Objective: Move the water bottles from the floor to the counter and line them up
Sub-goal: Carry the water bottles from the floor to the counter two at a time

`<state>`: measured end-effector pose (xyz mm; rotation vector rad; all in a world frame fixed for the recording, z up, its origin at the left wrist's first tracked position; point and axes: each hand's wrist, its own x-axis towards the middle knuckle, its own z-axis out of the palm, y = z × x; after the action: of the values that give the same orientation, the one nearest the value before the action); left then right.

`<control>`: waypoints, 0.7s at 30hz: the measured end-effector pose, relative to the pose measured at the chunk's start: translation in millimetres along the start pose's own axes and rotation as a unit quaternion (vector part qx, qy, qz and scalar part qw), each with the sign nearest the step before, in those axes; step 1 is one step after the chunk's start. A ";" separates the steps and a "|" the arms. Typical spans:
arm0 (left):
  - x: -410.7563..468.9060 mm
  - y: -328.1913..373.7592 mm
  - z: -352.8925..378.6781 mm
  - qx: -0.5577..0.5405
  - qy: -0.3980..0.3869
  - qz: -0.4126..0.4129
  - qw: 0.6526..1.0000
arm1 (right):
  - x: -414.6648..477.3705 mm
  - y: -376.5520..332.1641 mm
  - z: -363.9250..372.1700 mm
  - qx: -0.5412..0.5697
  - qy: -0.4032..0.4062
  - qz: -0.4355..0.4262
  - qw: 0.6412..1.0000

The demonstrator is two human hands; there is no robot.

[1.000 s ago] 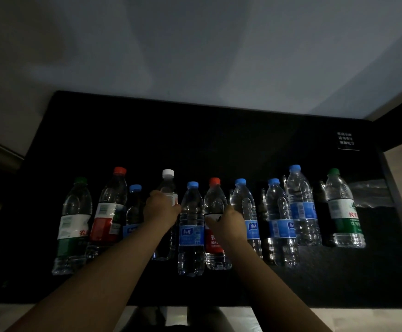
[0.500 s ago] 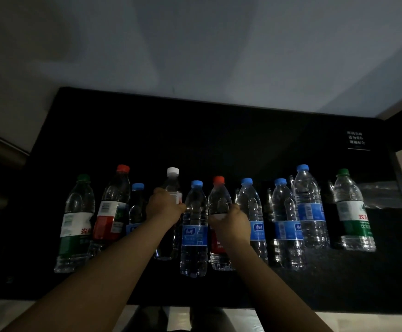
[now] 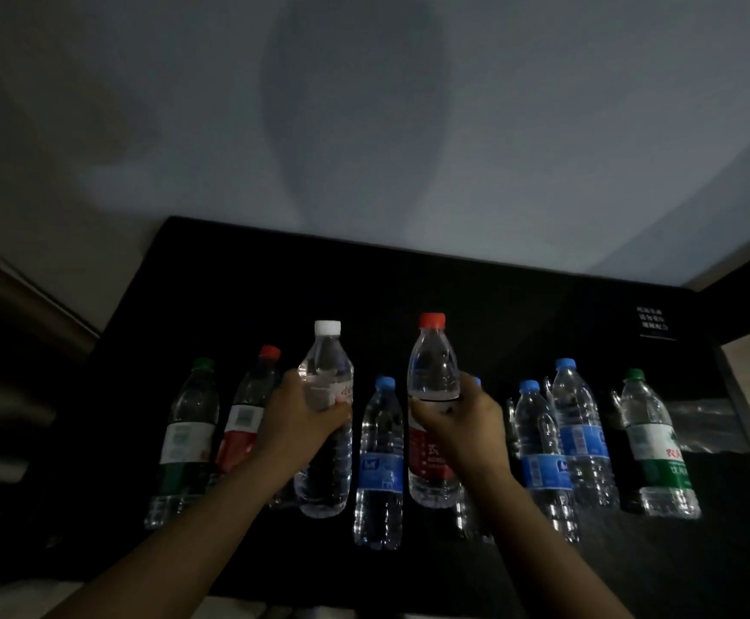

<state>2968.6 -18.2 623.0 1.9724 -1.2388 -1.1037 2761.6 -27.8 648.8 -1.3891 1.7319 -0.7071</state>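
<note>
Wall (image 3: 364,127): pale, shadowed, behind the far edge of everything.
Black surface (image 3: 453,306): a dark slab under the row of bottles; whether it is floor mat or counter I cannot tell in this dim light.
Row: bottles stand upright, left to right, a green-cap bottle (image 3: 185,440), a red-cap bottle (image 3: 248,417), a blue-cap bottle (image 3: 379,466) between the hands, two more blue-cap bottles (image 3: 542,457) close together, and a second green-cap bottle (image 3: 654,444) at the right end.
Left hand (image 3: 301,422): fingers clamped round the middle of the white-cap bottle (image 3: 326,395), which sits higher than the row and looks lifted clear, though its base is hard to read.
Right hand (image 3: 462,422): fingers wrapped round the waist of the lifted red-cap bottle (image 3: 433,373), thumb on the near side, cap above the row.
Axis: both held bottles are upright, long axis vertical, caps pointing up and slightly far.
Key relation: each bottle rises straight out of its own fist, with the blue-cap bottle standing just between the two.
Judgement: a two-bottle carry seems under way; both hands are equally loaded, so neither is free for another pick.
Risk: swinging either bottle inward could knock the blue-cap one over.
</note>
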 end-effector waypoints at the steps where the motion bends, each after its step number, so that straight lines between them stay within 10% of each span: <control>1: -0.4 4.1 -8.6 -0.017 0.006 0.019 1.000 | 0.4 -11.2 -0.6 0.009 0.002 -0.013 1.000; 21: 57.5 33.6 -195.7 -0.099 0.183 0.134 0.969 | 46.1 -176.7 70.7 0.061 -0.020 -0.165 0.984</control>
<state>3135.6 -78.7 728.8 1.7021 -1.1066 -0.6630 2910.6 -111.9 744.0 -1.6102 1.4158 -0.9421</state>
